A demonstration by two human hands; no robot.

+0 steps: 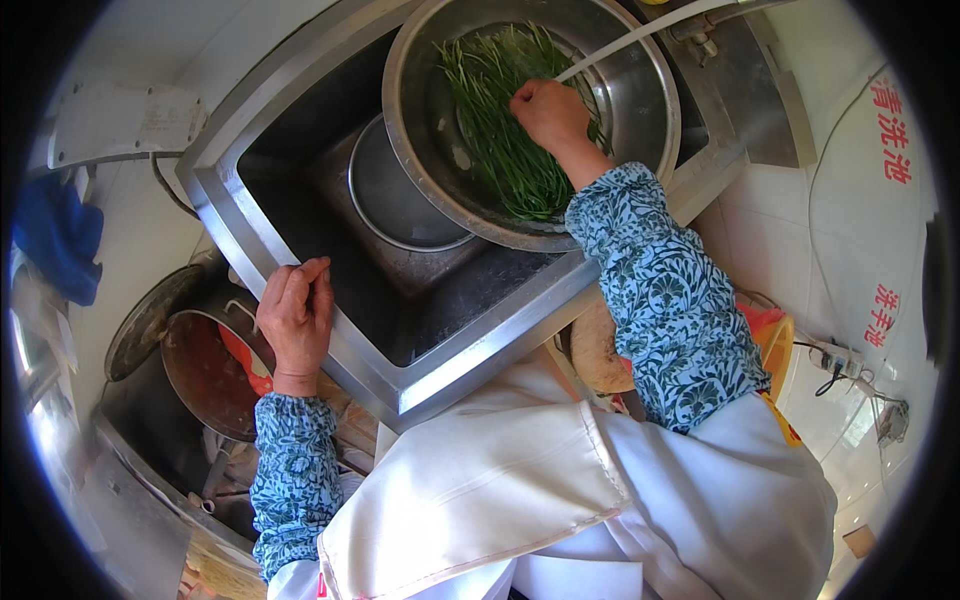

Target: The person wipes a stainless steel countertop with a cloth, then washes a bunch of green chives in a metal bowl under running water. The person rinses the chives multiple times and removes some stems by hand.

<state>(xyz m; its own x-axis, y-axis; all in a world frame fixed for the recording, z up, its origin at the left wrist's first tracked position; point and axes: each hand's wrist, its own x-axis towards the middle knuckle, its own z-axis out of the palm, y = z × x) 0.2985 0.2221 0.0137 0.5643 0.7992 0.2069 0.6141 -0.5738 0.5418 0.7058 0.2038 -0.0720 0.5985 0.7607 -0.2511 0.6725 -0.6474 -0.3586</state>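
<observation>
Long thin green stalks (pixel 495 127), like garlic chives, lie in a large stainless-steel basin (pixel 420 169) that tilts over the sink (pixel 480 315). Over these greens is my right hand (pixel 553 116), its fingers curled. A white hose (pixel 637 34) runs down from the upper right and meets the back of that hand; whether the fingers grip the hose or some stalks is hidden. My left hand (pixel 298 319) is at the sink's left rim, fingers drawn together, with nothing visible in them. Beneath the basin, a smaller round metal bowl (pixel 401 199) sits on the sink floor.
A metal tap (pixel 703 46) stands at the sink's upper right corner. Left of the sink are a reddish-brown pot (pixel 206 375) and a round dark lid (pixel 150 322). A blue cloth (pixel 58 232) hangs farther left. Cables and a power socket (pixel 838 361) are on the right.
</observation>
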